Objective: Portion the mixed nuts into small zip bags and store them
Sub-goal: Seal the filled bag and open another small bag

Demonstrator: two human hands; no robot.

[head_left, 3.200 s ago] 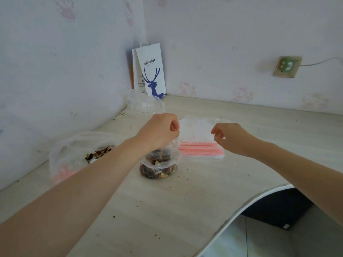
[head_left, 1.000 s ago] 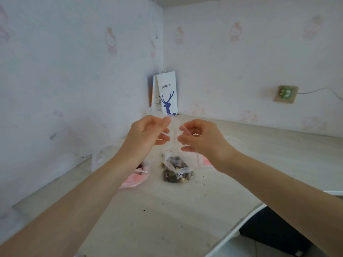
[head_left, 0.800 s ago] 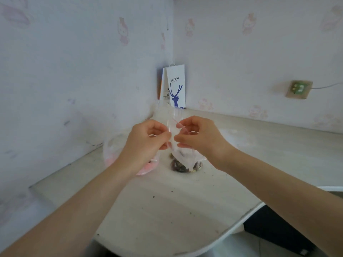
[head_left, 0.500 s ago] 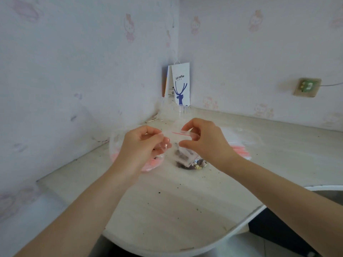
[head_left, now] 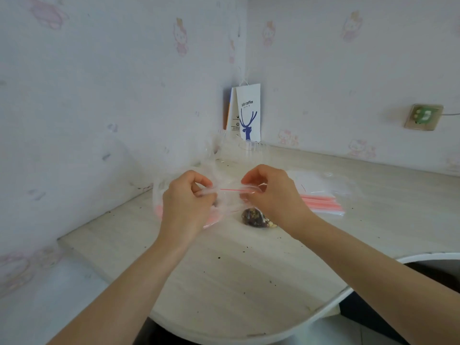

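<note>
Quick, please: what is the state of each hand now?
Left hand: pinching the small zip bag.
Right hand: pinching the same bag's other end.

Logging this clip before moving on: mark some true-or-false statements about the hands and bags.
1. Both the left hand and the right hand pinch the small zip bag at its red strip. True.
2. The held bag is full of nuts. False: it looks empty; the filled nut bag lies on the desk.
3. Spare bags lie left of the hands. False: the stack of empty zip bags lies to their right.
4. A paper coffee bag stands in the corner. True.
</note>
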